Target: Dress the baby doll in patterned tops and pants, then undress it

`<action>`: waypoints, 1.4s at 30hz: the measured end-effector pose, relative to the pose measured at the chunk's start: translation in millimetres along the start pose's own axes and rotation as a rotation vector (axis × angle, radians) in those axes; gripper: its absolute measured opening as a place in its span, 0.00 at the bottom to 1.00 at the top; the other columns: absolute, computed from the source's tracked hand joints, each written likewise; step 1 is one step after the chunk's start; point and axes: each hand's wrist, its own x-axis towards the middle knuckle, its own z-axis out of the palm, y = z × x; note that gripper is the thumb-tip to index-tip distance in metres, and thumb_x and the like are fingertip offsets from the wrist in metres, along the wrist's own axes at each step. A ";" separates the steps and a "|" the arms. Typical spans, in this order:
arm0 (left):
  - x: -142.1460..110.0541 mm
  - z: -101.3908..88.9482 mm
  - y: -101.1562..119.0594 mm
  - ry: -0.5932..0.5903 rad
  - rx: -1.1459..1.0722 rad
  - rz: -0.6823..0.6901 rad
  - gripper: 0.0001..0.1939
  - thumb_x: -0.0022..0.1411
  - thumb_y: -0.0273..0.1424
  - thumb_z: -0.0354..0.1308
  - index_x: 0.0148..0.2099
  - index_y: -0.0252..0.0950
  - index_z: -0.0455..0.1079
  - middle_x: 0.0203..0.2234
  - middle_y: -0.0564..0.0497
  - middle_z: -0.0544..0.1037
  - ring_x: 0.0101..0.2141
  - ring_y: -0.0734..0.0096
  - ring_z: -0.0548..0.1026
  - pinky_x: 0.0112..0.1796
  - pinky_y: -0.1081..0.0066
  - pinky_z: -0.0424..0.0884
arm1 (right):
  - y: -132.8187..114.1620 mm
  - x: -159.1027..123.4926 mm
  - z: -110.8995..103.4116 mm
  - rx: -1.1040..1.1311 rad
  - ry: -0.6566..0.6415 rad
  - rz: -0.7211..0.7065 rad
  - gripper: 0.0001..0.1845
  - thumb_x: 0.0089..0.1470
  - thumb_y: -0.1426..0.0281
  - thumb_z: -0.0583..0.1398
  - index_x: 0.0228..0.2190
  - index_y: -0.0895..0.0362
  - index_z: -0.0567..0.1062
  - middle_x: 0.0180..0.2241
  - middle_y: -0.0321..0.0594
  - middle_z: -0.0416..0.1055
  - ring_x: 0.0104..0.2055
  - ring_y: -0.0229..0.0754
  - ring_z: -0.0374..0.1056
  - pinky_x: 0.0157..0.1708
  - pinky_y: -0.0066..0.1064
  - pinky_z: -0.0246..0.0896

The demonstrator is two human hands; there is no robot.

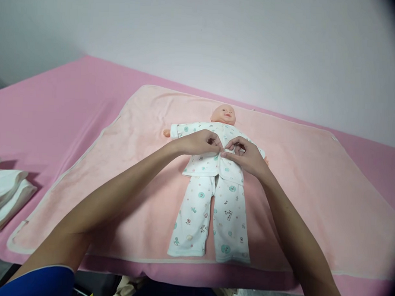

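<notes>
A baby doll (223, 114) lies on its back, its head toward the wall. It wears a white printed jacket (201, 165) and matching trousers (229, 218), whose legs reach toward the near edge. Over the doll's middle, my left hand (206, 142) pinches the jacket's front edge near the centre opening. Close against it, my right hand (245, 155) pinches the other side of the same opening. The fingertips of both hands nearly meet; any fastener between them is too small to make out. Below my hands the jacket's front halves lie side by side.
A pink blanket (136, 120) with a pale border is spread under the doll on a pink-covered table (56, 95). Folded white cloths (8, 193) lie at the left edge. A pale wall (220, 45) rises behind the table.
</notes>
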 end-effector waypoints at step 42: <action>32.3 12.7 0.6 0.339 -0.032 -0.035 0.10 0.65 0.32 0.65 0.34 0.39 0.66 0.25 0.54 0.70 0.29 0.70 0.68 0.30 0.69 0.59 | -12.2 27.9 6.1 -0.018 0.132 0.150 0.14 0.57 0.56 0.71 0.35 0.53 0.80 0.30 0.39 0.75 0.31 0.43 0.66 0.31 0.36 0.59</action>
